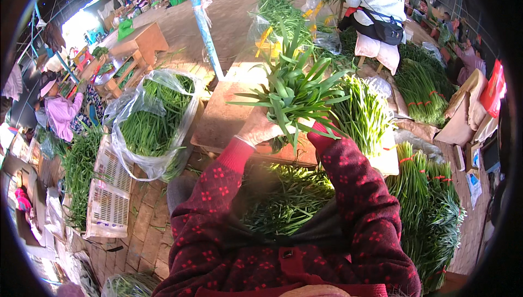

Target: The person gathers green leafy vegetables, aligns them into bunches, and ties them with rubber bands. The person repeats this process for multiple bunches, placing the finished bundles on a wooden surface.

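Both my hands hold a bunch of long green leafy stalks (292, 92) above the near edge of a wooden bench (220, 113). My left hand (261, 127) grips the bunch from the left side, a pale band around its wrist. On the right side, leaves partly cover my right hand (304, 125), whose fingers are mostly hidden. The leaf tips fan out away from me. Just right of the bunch, a pile of pale green stalks (363, 113) lies on the bench. Below my forearms, loose greens (290, 199) lie between my legs.
Left stand a clear plastic bag of greens (157, 121) and a white plastic crate (110, 190). A blue pole (204, 27) rises behind the bench. Bundles tied with red bands (429, 190) lie at right. A person in a light top (376, 2) sits ahead, others farther off.
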Action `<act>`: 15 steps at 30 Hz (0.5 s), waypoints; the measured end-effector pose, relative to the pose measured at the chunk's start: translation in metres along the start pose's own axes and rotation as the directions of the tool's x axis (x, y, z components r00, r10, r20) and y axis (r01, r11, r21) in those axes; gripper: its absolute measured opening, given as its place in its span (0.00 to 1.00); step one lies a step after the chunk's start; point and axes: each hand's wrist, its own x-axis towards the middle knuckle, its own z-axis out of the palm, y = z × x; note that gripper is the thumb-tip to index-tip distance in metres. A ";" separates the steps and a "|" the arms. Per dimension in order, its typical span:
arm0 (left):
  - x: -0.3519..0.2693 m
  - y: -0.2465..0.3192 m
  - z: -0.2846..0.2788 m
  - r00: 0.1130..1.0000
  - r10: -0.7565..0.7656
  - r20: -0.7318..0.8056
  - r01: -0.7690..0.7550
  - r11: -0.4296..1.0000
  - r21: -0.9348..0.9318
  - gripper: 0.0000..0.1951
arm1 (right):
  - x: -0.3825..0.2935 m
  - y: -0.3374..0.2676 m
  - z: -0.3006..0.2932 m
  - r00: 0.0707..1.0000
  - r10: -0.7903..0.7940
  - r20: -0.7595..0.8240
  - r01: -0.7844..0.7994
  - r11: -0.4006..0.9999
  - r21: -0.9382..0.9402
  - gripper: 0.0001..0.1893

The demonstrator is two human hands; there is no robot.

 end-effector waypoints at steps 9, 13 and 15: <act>-0.010 -0.013 0.018 0.955 0.279 0.097 -0.294 0.879 0.376 0.27 | 0.008 -0.001 -0.004 0.999 0.013 0.048 -0.012 1.000 -0.017 0.27; -0.006 -0.016 0.024 0.860 0.433 0.270 -0.407 0.262 0.875 0.29 | 0.012 -0.002 -0.004 0.997 0.018 0.073 -0.016 0.999 -0.028 0.28; -0.007 -0.019 0.027 0.844 0.460 0.276 -0.407 0.213 0.888 0.23 | 0.014 -0.002 -0.003 0.997 0.019 0.081 -0.017 0.999 -0.034 0.29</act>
